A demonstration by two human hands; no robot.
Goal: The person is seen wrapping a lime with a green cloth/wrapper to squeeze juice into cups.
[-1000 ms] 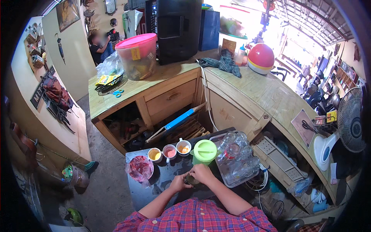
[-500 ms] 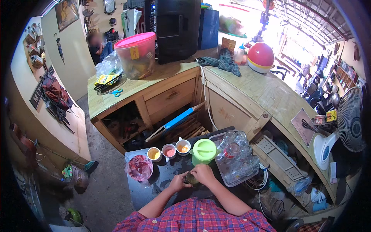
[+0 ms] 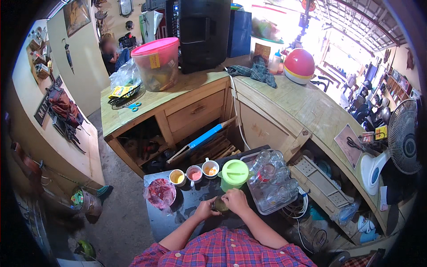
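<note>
Close in front of me, my left hand (image 3: 206, 209) wraps round the side of a small glass (image 3: 219, 205) that looks dark and greenish inside. My right hand (image 3: 235, 200) is closed at the glass's right rim, its fingers partly hidden. Just beyond stands a light green lidded pitcher (image 3: 235, 173). Left of it are three cups in a slanting row: one with yellow contents (image 3: 177, 178), one with pink (image 3: 194, 174), one with orange pieces (image 3: 210, 168). A bowl lined with clear plastic (image 3: 161, 194) holds something dark red at the left.
A clear tray (image 3: 271, 209) of upturned glasses (image 3: 275, 171) sits right of the pitcher on the dark table (image 3: 195, 218). Wooden counters (image 3: 195, 95) bend round the far side, bearing a pink-lidded tub (image 3: 155, 66), a black speaker (image 3: 202, 40) and a fan (image 3: 404, 138). A person (image 3: 113, 53) sits far left.
Both hands stay at the glass, with only a slight shift of the right hand's fingers. Everything on the table keeps its place.
</note>
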